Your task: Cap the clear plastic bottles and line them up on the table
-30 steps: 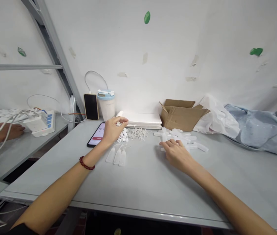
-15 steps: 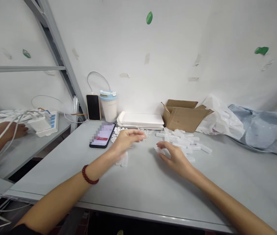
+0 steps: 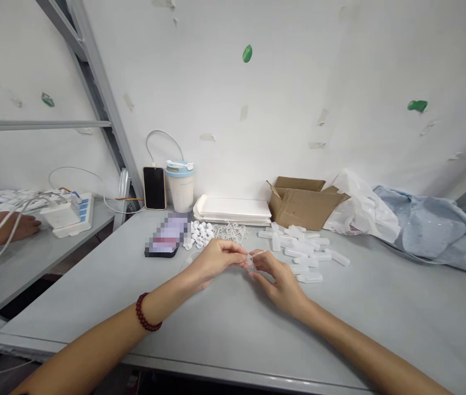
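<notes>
My right hand (image 3: 276, 277) holds a small translucent plastic bottle (image 3: 250, 264) between thumb and fingers, just above the table. Against the bottle's top end, my left hand (image 3: 221, 259) has its fingertips pinched together; what lies between them is too small to make out. A thin pale strip (image 3: 260, 253) shows above the right fingers. Behind my hands lie a heap of thin white strips (image 3: 233, 233) and a cluster of white caps (image 3: 200, 232). Several more translucent bottles (image 3: 309, 262) lie piled right of my right hand. Another clear piece is partly hidden behind my left wrist.
A phone (image 3: 170, 233) lies left of the caps; another phone (image 3: 154, 188) leans by a lidded cup (image 3: 181, 189). Along the wall are white flat boxes (image 3: 233, 208), a cardboard box (image 3: 307, 206), a plastic bag (image 3: 364, 206) and blue cloth (image 3: 434, 230). Another person's hand (image 3: 22, 226) rests left.
My left hand has come away from the strips, toward me and right, to meet the bottle. My right hand has moved slightly left with the bottle. The view has tilted a little.
</notes>
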Demonstrator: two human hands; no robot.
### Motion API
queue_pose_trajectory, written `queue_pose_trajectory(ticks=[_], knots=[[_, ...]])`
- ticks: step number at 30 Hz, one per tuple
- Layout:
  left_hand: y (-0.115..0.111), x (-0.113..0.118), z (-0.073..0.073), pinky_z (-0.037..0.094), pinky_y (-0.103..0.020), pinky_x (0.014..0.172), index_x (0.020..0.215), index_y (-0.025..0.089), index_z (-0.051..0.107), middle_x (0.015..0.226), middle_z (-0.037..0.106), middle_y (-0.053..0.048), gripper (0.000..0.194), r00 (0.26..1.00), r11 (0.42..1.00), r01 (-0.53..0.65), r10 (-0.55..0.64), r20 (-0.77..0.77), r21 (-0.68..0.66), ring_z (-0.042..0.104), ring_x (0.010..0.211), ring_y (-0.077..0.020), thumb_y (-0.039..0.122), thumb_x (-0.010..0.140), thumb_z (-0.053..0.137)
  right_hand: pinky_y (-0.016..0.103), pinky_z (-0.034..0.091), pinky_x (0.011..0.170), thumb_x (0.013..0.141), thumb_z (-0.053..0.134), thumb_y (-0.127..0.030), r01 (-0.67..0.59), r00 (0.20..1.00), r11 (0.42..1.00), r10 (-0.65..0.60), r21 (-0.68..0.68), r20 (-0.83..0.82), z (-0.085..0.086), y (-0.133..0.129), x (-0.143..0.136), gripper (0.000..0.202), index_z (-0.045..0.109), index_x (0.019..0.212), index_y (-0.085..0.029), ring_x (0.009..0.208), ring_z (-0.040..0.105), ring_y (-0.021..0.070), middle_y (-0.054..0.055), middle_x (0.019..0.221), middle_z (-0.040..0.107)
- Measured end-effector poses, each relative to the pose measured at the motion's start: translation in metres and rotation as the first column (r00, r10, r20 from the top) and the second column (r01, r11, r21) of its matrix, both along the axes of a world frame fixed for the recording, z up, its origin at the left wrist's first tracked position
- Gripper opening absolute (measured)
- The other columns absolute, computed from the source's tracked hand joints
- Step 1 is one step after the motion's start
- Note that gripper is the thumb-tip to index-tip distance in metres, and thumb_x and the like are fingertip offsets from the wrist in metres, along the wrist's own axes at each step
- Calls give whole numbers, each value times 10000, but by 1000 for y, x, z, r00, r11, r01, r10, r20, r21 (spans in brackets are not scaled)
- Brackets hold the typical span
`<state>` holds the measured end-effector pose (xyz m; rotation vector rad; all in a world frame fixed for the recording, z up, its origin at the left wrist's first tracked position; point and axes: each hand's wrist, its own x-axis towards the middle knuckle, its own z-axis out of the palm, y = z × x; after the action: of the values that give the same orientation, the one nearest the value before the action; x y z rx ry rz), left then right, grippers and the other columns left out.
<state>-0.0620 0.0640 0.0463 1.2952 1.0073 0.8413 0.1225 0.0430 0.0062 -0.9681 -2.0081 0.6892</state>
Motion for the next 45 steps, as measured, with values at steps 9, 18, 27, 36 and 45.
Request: queue_pose_trajectory(ticks=[9, 18, 27, 36, 45], knots=[[-4, 2, 2, 508, -298, 809, 725, 149, 679, 745, 701, -30, 56, 997, 999, -40, 40, -71, 1, 686, 740, -169, 176, 734, 632, 334, 547, 754, 869, 486, -215, 39, 997, 998, -43, 48, 69, 3, -3, -1, 159, 516, 1025, -211, 860, 639, 175, 68, 951, 658], [-3, 4, -5, 527, -285, 775, 708, 140, 654, 739, 680, -28, 100, 993, 997, 65, -61, -98, 48, 688, 743, -170, 164, 757, 571, 354, 554, 764, 863, 459, -175, 34, 993, 985, -52, 172, 102, -1, -1, 0, 248, 528, 1100, -201, 874, 651, 185, 89, 1014, 669], [-12, 5, -1, 491, -323, 713, 827, 149, 623, 822, 665, -69, 155, 794, 753, 108, 327, -512, 649, 624, 786, -205, 127, 807, 470, 359, 561, 743, 851, 504, -225, 102, 992, 995, -102, 9, 71, -3, -1, -2, 179, 547, 1022, -194, 836, 654, 187, 89, 970, 679], [-28, 12, -10, 513, -336, 771, 985, 142, 532, 993, 559, -103, 156, 726, 490, 410, 335, -600, 769, 576, 909, -210, 120, 877, 421, 362, 556, 761, 847, 487, -222, 74, 994, 993, -81, -90, -77, 1, -3, -3, 184, 533, 1021, -183, 897, 659, 196, 99, 988, 671], [-37, 18, -12, 526, -385, 815, 1103, 153, 442, 1100, 547, -135, 279, 623, 437, 489, 430, -653, 754, 546, 1055, -274, 137, 835, 517, 343, 543, 752, 847, 537, -329, 93, 974, 969, -137, -230, -181, 4, -4, -4, 199, 547, 988, -188, 844, 664, 192, 68, 934, 666]])
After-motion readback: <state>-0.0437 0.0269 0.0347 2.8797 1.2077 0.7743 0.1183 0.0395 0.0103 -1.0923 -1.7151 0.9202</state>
